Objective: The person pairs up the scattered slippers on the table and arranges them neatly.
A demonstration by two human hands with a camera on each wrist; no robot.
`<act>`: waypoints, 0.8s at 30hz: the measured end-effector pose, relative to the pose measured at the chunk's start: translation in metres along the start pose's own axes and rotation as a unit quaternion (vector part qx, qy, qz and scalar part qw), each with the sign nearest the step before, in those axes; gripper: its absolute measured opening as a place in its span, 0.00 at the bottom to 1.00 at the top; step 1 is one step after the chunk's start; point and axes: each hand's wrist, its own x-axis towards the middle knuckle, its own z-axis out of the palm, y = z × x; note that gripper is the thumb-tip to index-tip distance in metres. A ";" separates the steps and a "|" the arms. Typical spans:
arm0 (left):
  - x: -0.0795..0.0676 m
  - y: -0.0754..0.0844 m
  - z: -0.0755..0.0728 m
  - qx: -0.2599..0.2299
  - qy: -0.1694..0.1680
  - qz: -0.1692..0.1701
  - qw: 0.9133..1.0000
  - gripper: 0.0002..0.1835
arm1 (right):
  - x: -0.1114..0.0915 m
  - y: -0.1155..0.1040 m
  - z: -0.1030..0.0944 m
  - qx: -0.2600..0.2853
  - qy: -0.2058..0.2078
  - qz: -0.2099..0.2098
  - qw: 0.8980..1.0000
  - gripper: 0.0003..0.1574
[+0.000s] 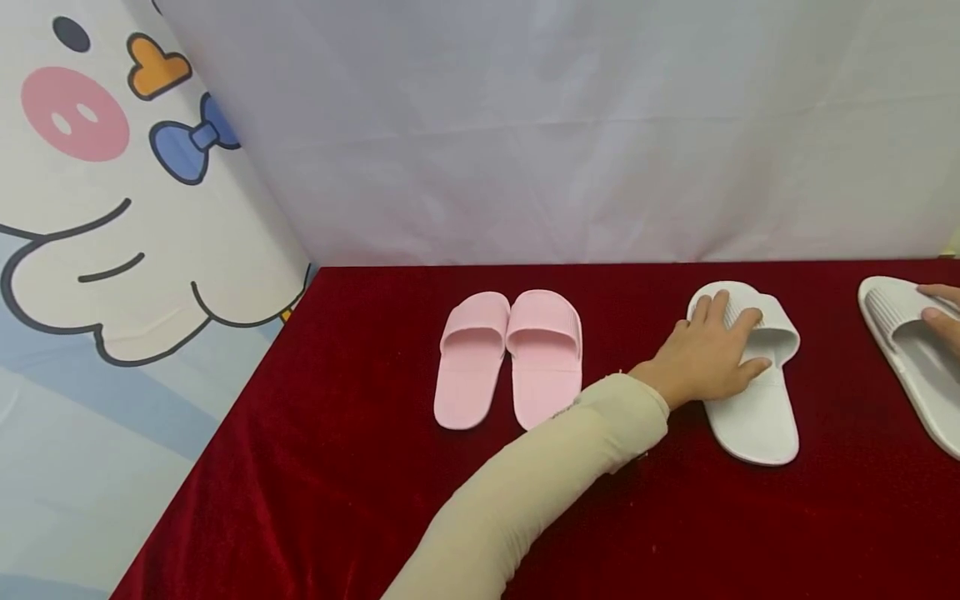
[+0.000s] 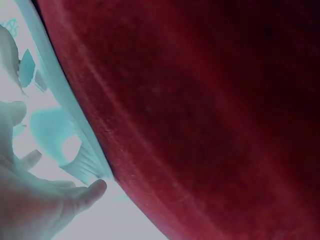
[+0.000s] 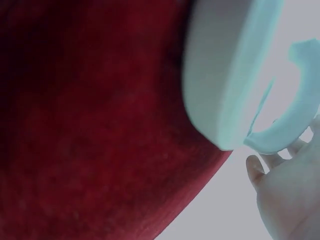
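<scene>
Two white slippers with ribbed straps lie on a red cloth in the head view. My left hand (image 1: 708, 358) is over the left white slipper (image 1: 757, 429), its spread fingers touching the strap and its thumb out over the opening. At the right edge, part of my right hand (image 1: 948, 321) rests at the strap of the other white slipper (image 1: 926, 367); the rest is cut off by the frame. The right wrist view has that hand (image 3: 290, 190) with extended fingers against the strap (image 3: 287, 127). In the left wrist view, the left hand (image 2: 45, 205) appears beside pale, overexposed shapes.
A pair of pink slippers (image 1: 472, 379) sits side by side left of the white ones, partly behind my left sleeve (image 1: 525, 492). The red cloth (image 1: 337, 433) covers the table. A white curtain (image 1: 562, 133) hangs behind, with a cartoon-printed panel (image 1: 97, 258) on the left.
</scene>
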 end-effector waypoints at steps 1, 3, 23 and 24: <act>0.001 -0.001 0.000 -0.016 -0.007 -0.001 1.000 0.32 | 0.001 0.002 0.000 0.000 -0.004 -0.002 1.000 0.30; 0.003 -0.004 0.000 -0.043 -0.013 0.000 0.999 0.32 | 0.002 0.007 0.000 -0.002 -0.012 -0.008 1.000 0.31; 0.003 -0.013 -0.003 -0.109 -0.004 0.017 0.994 0.17 | -0.005 -0.021 -0.005 -0.022 -0.044 -0.016 0.999 0.31; 0.002 -0.013 -0.004 -0.113 -0.003 0.017 0.993 0.16 | -0.004 -0.017 -0.005 -0.020 -0.048 -0.019 0.998 0.32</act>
